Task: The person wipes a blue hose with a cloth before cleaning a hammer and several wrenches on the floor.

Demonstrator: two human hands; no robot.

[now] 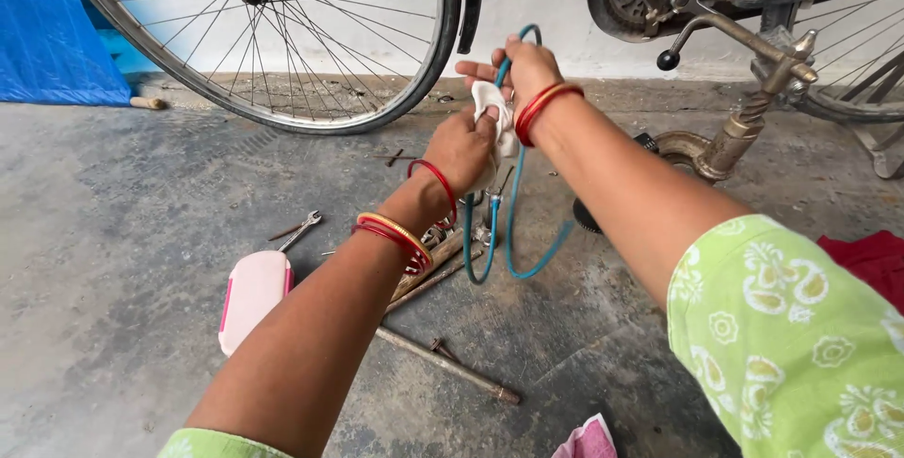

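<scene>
Head view shows our left hand [461, 145] pinching a white cloth [492, 110] around a teal hose [513, 232], while our right hand [523, 67] holds the hose's upper bend. We judge the hose light, limp and rubbery, likely slick; best held near the bend. Below the grip it loops down to the floor [113, 194]. No containers show.

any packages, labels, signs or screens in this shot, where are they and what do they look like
No labels, signs or screens show.
pink and white case: the only package-like thing, a rounded oblong flat on the concrete floor, left of the left forearm, no marking visible.
</scene>
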